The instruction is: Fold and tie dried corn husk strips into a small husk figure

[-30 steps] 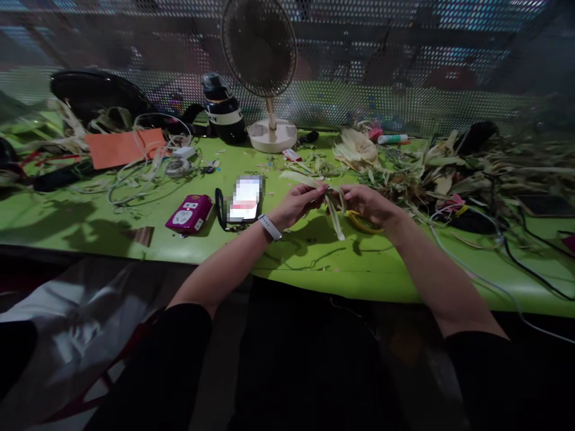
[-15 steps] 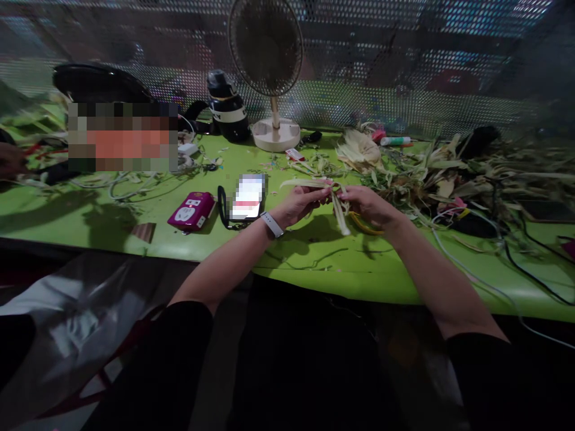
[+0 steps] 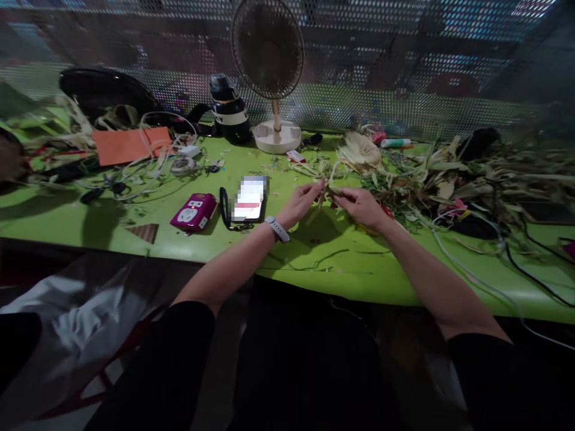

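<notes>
Pale green corn husk strips (image 3: pixel 332 177) stand up and hang down between my two hands above the green table (image 3: pixel 309 281). My left hand (image 3: pixel 299 205) pinches the husk from the left, fingertips closed together. From the right, my right hand (image 3: pixel 360 207) grips the same husk between thumb and fingers. The fingertips are close to each other, and the exact hold is partly hidden. Under my right hand lies something yellow, mostly covered. A lit phone (image 3: pixel 250 197) with a black strap lies left of my left wrist.
A magenta box-shaped device (image 3: pixel 194 212) lies left of the phone. Behind stand a white fan (image 3: pixel 277 139) and a black bottle (image 3: pixel 230 117). Husks are heaped (image 3: pixel 417 179) at right, beside a white cable (image 3: pixel 467 269). Orange paper (image 3: pixel 130 146) lies at left.
The husk strips have turned: one that reached left over my left hand now rises between the hands. My left hand has shifted slightly and my right hand has moved a little down.
</notes>
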`<state>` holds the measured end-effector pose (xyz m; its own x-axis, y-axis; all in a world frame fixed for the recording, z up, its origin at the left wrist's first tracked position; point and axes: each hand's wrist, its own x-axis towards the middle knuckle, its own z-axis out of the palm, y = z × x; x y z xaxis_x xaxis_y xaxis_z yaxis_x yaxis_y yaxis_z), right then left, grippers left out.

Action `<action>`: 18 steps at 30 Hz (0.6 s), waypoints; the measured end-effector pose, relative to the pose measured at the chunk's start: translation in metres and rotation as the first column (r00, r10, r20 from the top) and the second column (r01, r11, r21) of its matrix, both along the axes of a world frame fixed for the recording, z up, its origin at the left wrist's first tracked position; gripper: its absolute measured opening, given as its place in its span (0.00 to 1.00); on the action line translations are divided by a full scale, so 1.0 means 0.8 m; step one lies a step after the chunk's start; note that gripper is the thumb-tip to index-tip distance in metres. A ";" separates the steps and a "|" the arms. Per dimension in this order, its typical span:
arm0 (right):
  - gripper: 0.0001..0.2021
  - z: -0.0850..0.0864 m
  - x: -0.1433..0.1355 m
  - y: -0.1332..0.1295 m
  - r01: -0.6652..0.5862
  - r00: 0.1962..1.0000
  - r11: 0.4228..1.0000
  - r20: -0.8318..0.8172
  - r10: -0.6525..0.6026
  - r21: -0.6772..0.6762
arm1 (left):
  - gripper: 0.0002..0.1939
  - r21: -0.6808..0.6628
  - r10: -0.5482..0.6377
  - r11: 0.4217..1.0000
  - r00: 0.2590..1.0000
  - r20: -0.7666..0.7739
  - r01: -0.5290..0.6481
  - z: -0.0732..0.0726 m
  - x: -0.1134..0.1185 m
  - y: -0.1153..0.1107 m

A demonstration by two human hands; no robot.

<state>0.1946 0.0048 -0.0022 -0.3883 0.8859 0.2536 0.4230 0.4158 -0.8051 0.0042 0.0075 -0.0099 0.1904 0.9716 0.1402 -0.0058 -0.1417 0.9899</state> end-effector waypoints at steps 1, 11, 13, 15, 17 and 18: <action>0.13 0.000 0.000 -0.001 -0.011 0.998 0.999 0.057 0.009 0.035 | 0.22 -0.006 -0.030 1.000 1.000 0.003 0.030 0.000 0.001 -0.001; 0.09 -0.012 0.005 0.003 -0.059 0.942 0.967 0.335 -0.028 0.249 | 0.14 -0.112 -0.162 0.974 0.953 0.257 0.195 0.002 0.007 -0.007; 0.09 -0.013 0.004 0.002 -0.078 0.925 0.968 0.380 -0.019 0.237 | 0.15 -0.146 -0.195 0.961 0.949 0.246 0.235 0.002 0.006 -0.008; 0.08 -0.010 0.004 0.000 -0.075 0.933 0.977 0.359 -0.003 0.201 | 0.14 -0.141 -0.199 0.962 0.954 0.225 0.234 0.002 0.004 -0.009; 0.08 -0.006 0.004 -0.001 -0.026 0.970 0.989 0.241 -0.011 0.147 | 0.13 -0.120 -0.184 0.970 0.960 0.213 0.212 0.003 0.002 -0.009; 0.09 -0.003 0.005 -0.001 0.024 0.988 0.994 0.151 -0.040 0.111 | 0.12 -0.114 -0.174 0.973 0.963 0.204 0.200 0.004 0.002 -0.009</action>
<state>0.1984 0.0043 -0.0048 -0.4017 0.8691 0.2884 0.5521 0.4812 -0.6809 0.0062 0.0006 -0.0071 0.3526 0.9336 0.0642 -0.2106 0.0123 0.9775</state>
